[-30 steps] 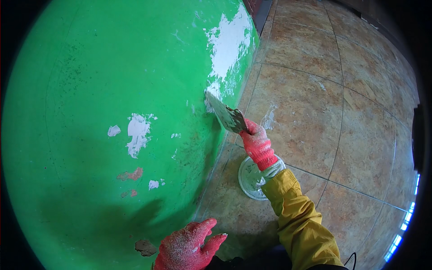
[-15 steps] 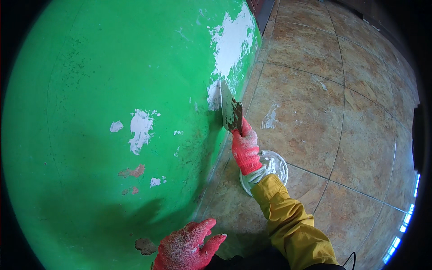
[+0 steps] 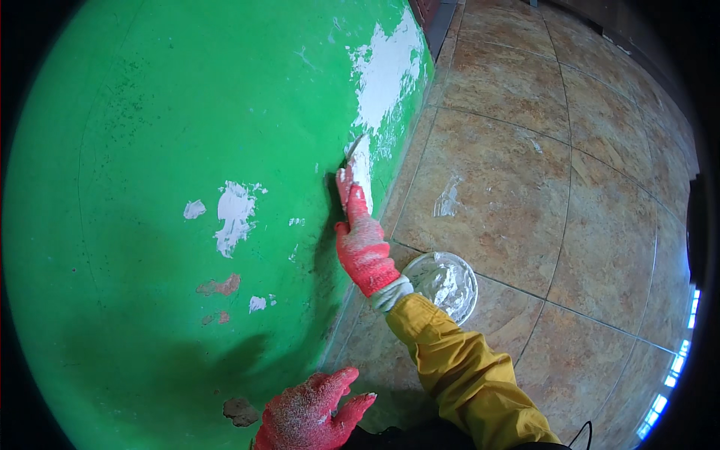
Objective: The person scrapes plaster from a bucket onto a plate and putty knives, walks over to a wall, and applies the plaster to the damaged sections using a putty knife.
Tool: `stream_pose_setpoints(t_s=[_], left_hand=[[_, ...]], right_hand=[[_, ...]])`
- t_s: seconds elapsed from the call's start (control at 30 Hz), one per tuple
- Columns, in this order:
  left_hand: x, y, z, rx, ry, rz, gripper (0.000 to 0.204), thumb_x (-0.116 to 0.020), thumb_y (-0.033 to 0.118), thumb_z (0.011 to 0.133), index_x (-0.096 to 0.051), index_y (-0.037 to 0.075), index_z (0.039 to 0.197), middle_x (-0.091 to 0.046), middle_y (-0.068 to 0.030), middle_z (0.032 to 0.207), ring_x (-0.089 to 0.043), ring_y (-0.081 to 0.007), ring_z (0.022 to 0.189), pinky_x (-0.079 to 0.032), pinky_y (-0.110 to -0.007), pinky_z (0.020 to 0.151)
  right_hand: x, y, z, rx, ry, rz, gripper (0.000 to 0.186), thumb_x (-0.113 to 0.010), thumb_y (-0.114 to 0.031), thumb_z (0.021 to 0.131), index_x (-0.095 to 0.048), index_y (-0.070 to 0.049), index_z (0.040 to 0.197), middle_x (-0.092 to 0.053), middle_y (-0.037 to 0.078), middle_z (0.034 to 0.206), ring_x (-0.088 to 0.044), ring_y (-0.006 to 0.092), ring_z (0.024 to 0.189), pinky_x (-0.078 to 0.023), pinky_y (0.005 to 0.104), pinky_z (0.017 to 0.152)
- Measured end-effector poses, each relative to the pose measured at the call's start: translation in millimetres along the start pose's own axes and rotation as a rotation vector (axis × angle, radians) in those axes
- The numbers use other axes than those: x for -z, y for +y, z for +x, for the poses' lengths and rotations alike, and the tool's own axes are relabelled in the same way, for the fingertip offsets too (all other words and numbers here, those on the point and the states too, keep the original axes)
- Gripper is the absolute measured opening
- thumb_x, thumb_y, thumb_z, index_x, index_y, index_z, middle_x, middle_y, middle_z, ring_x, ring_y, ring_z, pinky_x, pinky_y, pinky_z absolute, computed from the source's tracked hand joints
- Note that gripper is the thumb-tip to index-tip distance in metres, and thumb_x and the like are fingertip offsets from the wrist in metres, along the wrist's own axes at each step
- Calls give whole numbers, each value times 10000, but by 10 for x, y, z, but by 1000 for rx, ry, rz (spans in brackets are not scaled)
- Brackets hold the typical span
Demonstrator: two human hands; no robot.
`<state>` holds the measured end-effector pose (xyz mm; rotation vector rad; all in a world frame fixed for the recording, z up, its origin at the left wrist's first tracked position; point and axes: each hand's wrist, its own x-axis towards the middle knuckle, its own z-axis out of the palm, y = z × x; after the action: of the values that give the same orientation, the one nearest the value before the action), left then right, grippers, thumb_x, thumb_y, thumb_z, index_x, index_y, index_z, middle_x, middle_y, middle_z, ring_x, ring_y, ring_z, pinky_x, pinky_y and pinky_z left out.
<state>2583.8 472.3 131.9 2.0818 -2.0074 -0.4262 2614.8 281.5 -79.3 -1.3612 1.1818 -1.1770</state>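
Observation:
My right hand, in a red coated glove, grips a putty knife and presses it against the lower right part of the green wall. White filler covers the blade face that I see; the fingers and the angle hide most of the handle. Just above the blade spreads a large white filler patch. Low in front, my left hand, gloved the same way, holds nothing, its thumb and fingers apart. Beside my right wrist, a round tub of white filler stands on the floor.
Smaller filler patches and chipped spots mark the wall to the left. Brown floor tiles run along the wall's base, with a white smear on one. A dark flake or bare spot lies near my left hand.
My right hand has moved left, and the putty knife has turned, now showing a white-covered face instead of its bare, stained side. More of the tub shows. My left hand stays put.

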Motion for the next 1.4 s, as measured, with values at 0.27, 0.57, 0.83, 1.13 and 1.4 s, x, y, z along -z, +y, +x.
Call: stream_pose_setpoints(t_s=[0.27,0.57,0.83,1.13,1.4], left_hand=[[-23,-28,-30,18,-13,5,307,-720,187,755,-616,71,1020,-587,-73,705,-566,-233,598,-445,-336,546],[-15,44,35,18,-22,14,303,-720,194,758,-619,77,1018,-585,-70,692,-553,-215,571,-437,-323,517],[-34,67,41,18,-18,56,291,-712,197,767,-617,81,1016,-582,-59,686,-544,-204,548,-433,-318,499],[-37,52,2,30,-13,32,298,-714,200,765,-616,80,1019,-582,-56,687,-544,-205,552,-432,-325,505],[-10,26,-9,30,-14,16,311,-721,186,758,-613,73,1027,-583,-60,689,-547,-201,556,-430,-325,505]], right_hand=[[-38,-170,-16,-7,-116,-135,715,-540,-87,789,-188,-44,1411,-500,296,1179,-525,447,1036,-428,476,868],[104,-102,-145,-49,-219,-194,696,-535,-76,787,-212,-41,1403,-554,288,1094,-559,433,985,-454,468,818],[421,-213,-231,-101,-221,-97,635,-506,-61,797,-262,-39,1383,-538,282,1082,-552,411,967,-449,451,802],[578,156,-57,-128,73,189,530,-484,-42,771,-450,-95,1297,-612,249,862,-606,392,774,-470,434,667],[619,145,150,-120,-29,187,534,-434,-5,781,-460,-114,1303,-623,230,890,-628,353,751,-487,406,666]])
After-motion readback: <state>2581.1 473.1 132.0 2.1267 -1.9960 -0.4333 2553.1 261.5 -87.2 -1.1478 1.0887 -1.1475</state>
